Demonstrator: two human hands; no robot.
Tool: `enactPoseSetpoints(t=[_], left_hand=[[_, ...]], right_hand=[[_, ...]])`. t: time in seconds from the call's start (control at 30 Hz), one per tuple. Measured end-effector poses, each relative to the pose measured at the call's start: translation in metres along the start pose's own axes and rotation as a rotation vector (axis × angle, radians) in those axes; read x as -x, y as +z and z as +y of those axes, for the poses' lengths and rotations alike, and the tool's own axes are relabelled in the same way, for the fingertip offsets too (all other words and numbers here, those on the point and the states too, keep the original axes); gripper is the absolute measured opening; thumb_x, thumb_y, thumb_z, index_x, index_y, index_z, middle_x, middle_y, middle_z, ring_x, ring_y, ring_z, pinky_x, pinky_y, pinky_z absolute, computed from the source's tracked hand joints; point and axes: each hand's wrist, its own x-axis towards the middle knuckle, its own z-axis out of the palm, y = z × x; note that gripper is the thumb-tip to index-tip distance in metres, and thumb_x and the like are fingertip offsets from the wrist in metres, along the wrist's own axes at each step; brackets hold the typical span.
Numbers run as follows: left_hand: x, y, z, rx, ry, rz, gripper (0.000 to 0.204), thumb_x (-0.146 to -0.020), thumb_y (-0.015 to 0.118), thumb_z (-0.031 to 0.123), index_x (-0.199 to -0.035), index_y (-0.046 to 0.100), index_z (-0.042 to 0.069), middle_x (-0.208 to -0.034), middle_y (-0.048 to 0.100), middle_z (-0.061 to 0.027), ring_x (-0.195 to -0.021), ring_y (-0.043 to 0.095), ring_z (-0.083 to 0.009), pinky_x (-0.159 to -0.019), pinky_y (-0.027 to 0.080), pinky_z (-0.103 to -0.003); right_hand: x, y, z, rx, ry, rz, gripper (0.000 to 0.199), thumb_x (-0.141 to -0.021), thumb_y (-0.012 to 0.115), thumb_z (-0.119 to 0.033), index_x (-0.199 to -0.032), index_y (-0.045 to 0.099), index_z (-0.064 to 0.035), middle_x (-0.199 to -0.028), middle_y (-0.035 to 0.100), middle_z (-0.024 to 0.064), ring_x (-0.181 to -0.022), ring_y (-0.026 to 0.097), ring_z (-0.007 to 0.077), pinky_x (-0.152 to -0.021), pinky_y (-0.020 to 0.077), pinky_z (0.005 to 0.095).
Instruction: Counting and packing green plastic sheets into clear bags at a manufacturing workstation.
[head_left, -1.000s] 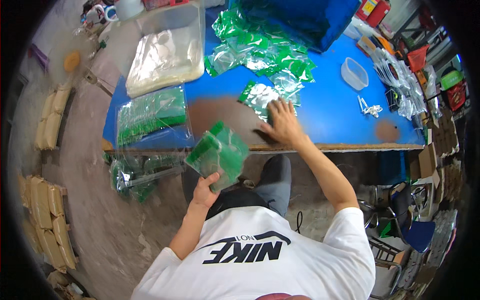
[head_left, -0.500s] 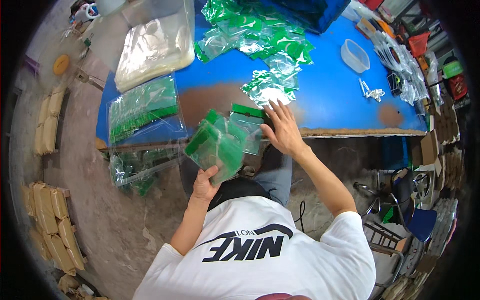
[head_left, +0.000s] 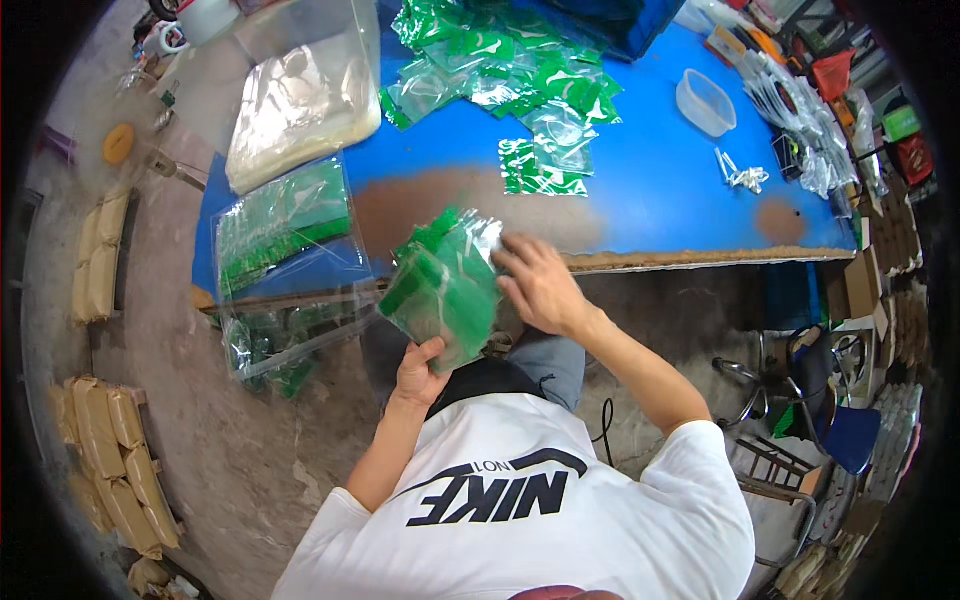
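Observation:
My left hand grips from below a stack of small clear bags with green print, held over my lap just in front of the blue table. My right hand lies against the right side of that stack, fingers spread on the top bag. One loose green-printed bag lies on the table beyond my hands. A heap of the same bags is spread at the table's far middle.
A large clear bag full of green packets hangs over the table's left edge, beside a bag of clear pouches. A small clear tub and white clips sit at the right. Tan sacks lie on the floor at the left.
My right hand drew a bag off the table and brought it onto the stack in my left hand. The stack has risen slightly toward the table edge.

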Motion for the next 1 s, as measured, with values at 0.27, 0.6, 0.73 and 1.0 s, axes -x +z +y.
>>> enactPoseSetpoints(t=[0.27, 0.6, 0.73, 1.0], left_hand=[[-0.003, -0.002, -0.002, 0.061, -0.029, 0.029, 0.051, -0.08, 0.071, -0.001, -0.128, 0.055, 0.006, -0.12, 0.063, -0.0053, -0.114, 0.06, -0.0229, -0.104, 0.047, -0.039], [0.004, -0.025, 0.037, 0.069, 0.041, -0.469, 0.067, -0.08, 0.075, 0.026, -0.14, 0.05, 0.007, -0.144, 0.05, -0.0141, -0.131, 0.049, -0.0357, -0.107, 0.041, -0.056], [-0.013, -0.021, 0.026, 0.21, 0.032, -0.46, 0.066, -0.084, 0.073, 0.033, -0.141, 0.05, 0.01, -0.145, 0.049, -0.0158, -0.134, 0.046, -0.037, -0.107, 0.04, -0.061], [-0.011, 0.003, 0.02, 0.333, -0.03, -0.349, 0.077, -0.075, 0.076, 0.017, -0.144, 0.043, 0.004, -0.143, 0.051, -0.0153, -0.14, 0.039, -0.0353, -0.115, 0.023, -0.066]], right_hand=[[-0.016, -0.007, 0.058, 0.385, 0.271, 0.096, 0.082, -0.085, 0.067, -0.052, -0.14, 0.042, 0.0035, -0.135, 0.045, 0.0294, -0.128, 0.039, 0.0466, -0.105, 0.0339, 0.0566], [0.0, 0.004, 0.006, -0.756, 0.634, 0.172, 0.028, -0.087, 0.07, -0.014, -0.111, 0.06, -0.0029, -0.111, 0.064, 0.0143, -0.1, 0.06, 0.0379, -0.088, 0.0488, 0.0424], [-0.026, -0.002, -0.011, -0.189, 0.353, 0.144, 0.027, -0.088, 0.068, -0.011, -0.112, 0.059, -0.0024, -0.121, 0.062, 0.0173, -0.114, 0.058, 0.0386, -0.093, 0.0474, 0.0448], [-0.022, -0.005, -0.027, -0.856, 0.665, 0.258, 0.029, -0.101, 0.055, -0.022, -0.094, 0.063, 0.0056, -0.068, 0.052, 0.0095, -0.069, 0.045, 0.0111, -0.064, 0.0427, 0.0312]])
